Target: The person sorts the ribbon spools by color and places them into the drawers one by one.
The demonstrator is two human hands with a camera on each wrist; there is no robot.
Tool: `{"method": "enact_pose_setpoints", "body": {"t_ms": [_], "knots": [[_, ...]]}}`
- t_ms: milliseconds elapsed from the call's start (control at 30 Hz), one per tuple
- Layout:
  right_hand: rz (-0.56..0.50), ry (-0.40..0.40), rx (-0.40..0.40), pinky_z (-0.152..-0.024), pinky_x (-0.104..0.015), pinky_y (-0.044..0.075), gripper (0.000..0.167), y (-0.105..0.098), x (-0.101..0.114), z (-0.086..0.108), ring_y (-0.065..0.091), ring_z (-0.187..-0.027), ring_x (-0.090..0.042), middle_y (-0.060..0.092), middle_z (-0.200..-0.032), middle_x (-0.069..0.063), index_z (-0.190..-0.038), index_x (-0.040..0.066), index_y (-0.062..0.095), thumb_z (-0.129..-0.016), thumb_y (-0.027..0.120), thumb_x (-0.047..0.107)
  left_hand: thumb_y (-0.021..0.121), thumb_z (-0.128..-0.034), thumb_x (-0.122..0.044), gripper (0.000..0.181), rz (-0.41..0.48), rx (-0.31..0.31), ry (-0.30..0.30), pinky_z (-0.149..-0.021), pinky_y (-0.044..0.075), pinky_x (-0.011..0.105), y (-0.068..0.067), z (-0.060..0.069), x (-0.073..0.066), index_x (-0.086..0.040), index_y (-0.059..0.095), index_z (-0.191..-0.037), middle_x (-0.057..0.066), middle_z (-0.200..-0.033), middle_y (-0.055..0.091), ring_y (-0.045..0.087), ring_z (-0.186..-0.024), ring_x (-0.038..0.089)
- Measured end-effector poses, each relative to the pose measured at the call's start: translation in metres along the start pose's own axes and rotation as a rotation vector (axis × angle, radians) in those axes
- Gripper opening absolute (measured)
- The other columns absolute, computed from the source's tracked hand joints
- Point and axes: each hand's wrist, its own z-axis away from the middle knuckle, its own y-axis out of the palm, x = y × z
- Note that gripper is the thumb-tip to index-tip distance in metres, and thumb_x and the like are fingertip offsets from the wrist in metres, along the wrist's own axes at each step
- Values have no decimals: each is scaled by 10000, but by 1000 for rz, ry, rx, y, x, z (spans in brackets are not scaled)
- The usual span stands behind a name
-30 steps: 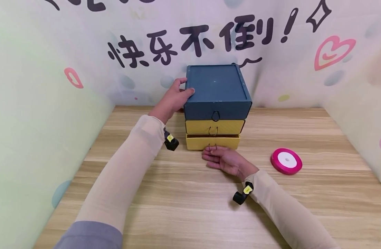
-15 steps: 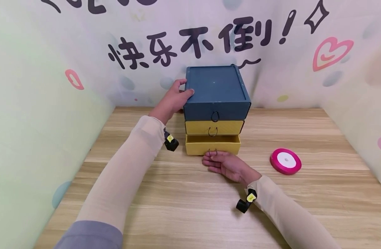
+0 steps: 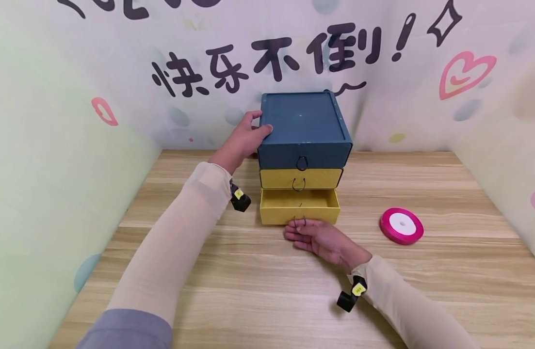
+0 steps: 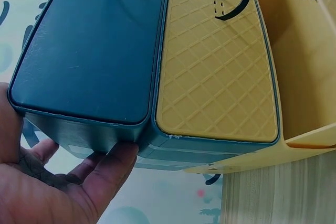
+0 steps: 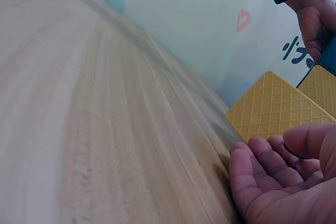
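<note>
A small drawer cabinet [image 3: 302,118] has a blue top section over two yellow drawers. Its bottom drawer [image 3: 273,216] stands well out, and the part of its inside that shows is yellow. At that drawer's front my right hand [image 3: 326,241] holds the thin black loop handle [image 5: 297,155], thumb above and fingers curled below. My left hand [image 3: 243,139] grips the cabinet's upper left side, its thumb on the top edge. In the left wrist view several fingers [image 4: 113,169] lie against the blue side wall. The middle drawer [image 4: 218,61] is closed.
A pink ribbon roll [image 3: 401,226] with a white centre lies flat on the wooden table [image 3: 232,291], right of the cabinet. Printed cloth walls [image 3: 398,97] rise behind the table and at both sides.
The bottom drawer has slid farther out toward me, with my right hand moving back along with it. My left hand and the upper cabinet have stayed in place.
</note>
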Motion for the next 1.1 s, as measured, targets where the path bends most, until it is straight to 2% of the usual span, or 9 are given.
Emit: {"method": "enact_pose_setpoints", "body": {"t_ms": [467, 1100], "knots": [[26, -15, 26, -1037, -394, 444, 401, 7, -11, 22, 554, -1261, -298, 539, -1380, -245, -1394, -118, 440, -1027, 475, 41, 536, -1025, -367, 624, 3, 0, 4, -971, 480, 500, 2, 0, 1, -302, 226, -1562, 83, -1531, 349, 498, -1264, 302], [11, -39, 47, -1013, -389, 465, 410, 21, -29, 48, 576, -1232, -286, 557, -1355, -250, -1367, -125, 482, -1001, 538, 51, 534, -1025, -375, 620, 7, -8, -6, -982, 475, 490, 3, 1, -1, -314, 224, -1559, 79, -1513, 378, 516, -1248, 299]]}}
